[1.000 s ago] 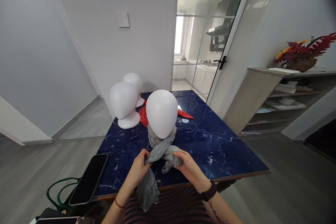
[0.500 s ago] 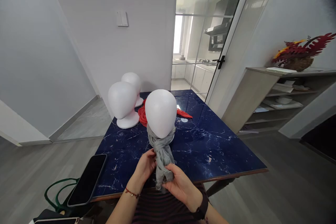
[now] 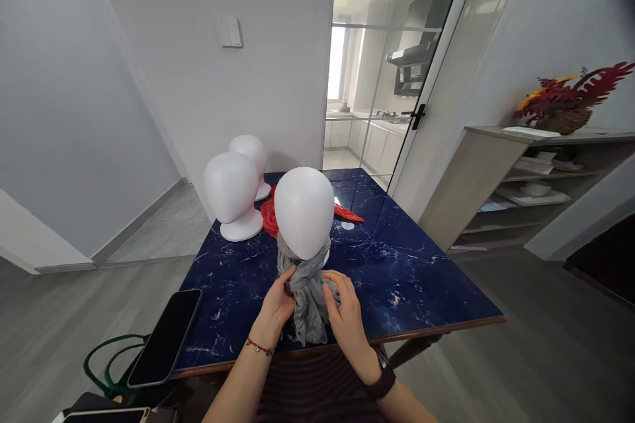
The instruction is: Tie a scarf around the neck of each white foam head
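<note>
A grey scarf (image 3: 310, 310) is wrapped round the neck of a white foam mannequin head (image 3: 303, 211), knotted in front, its end hanging down over the table's near side. My left hand (image 3: 276, 304) holds the scarf's left side at the knot, thumb in front and fingers partly hidden behind the fabric. Against the right side of the scarf rests my right hand (image 3: 348, 317), its thumb and fingers apart and touching the cloth.
Two more white foam heads (image 3: 232, 188) stand at the table's left back. Red cloth (image 3: 269, 217) lies behind the middle head. A dark tablet or phone (image 3: 166, 337) sits at the left front edge of the blue marbled table (image 3: 407, 284). A shelf (image 3: 496, 178) stands at right.
My right hand has let go of the scarf's lower end and moved up to its right side near the knot. My left hand has shifted slightly up. The hanging end looks more spread.
</note>
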`<control>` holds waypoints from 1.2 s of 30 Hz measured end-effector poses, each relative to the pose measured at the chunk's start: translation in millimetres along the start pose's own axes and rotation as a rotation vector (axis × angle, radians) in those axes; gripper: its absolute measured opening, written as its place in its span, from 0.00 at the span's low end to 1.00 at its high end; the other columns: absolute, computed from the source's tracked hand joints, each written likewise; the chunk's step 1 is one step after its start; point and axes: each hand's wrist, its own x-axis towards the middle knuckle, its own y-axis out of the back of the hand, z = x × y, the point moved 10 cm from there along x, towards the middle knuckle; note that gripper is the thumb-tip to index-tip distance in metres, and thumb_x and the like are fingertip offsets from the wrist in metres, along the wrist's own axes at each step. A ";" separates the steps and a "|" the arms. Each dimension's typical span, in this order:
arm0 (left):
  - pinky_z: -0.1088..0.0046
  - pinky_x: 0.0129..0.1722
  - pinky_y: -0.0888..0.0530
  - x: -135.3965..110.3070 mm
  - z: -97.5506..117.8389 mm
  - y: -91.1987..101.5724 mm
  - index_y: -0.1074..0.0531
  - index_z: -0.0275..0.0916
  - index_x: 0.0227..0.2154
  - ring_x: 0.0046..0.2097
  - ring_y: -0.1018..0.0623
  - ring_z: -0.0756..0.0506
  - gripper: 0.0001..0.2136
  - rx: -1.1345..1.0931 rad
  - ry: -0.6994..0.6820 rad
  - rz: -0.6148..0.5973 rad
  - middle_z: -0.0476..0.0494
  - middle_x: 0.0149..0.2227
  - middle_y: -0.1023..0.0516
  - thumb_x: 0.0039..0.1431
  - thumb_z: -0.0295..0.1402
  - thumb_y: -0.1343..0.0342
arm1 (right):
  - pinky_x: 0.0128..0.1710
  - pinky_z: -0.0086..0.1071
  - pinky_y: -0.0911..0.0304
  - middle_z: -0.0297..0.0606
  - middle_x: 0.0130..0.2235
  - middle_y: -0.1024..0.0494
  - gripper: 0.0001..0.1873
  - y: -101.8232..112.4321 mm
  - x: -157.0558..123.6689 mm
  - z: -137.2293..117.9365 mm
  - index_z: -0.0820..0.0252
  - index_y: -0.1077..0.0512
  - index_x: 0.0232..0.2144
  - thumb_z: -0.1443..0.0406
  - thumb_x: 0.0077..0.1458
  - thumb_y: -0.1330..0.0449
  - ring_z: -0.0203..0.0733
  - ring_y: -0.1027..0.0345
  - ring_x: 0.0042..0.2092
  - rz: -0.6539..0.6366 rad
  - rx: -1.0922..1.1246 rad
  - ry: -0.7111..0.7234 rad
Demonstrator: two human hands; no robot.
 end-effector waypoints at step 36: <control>0.69 0.46 0.31 -7.7 4.1 -11.0 0.37 0.40 0.48 0.44 0.25 0.43 0.33 0.422 -0.423 -0.140 0.41 0.44 0.25 0.35 0.16 0.39 | 0.36 0.32 0.42 0.43 0.38 0.25 0.15 -8.5 26.4 13.2 0.59 0.33 0.45 0.64 0.60 0.55 0.43 0.32 0.35 0.077 -0.216 0.076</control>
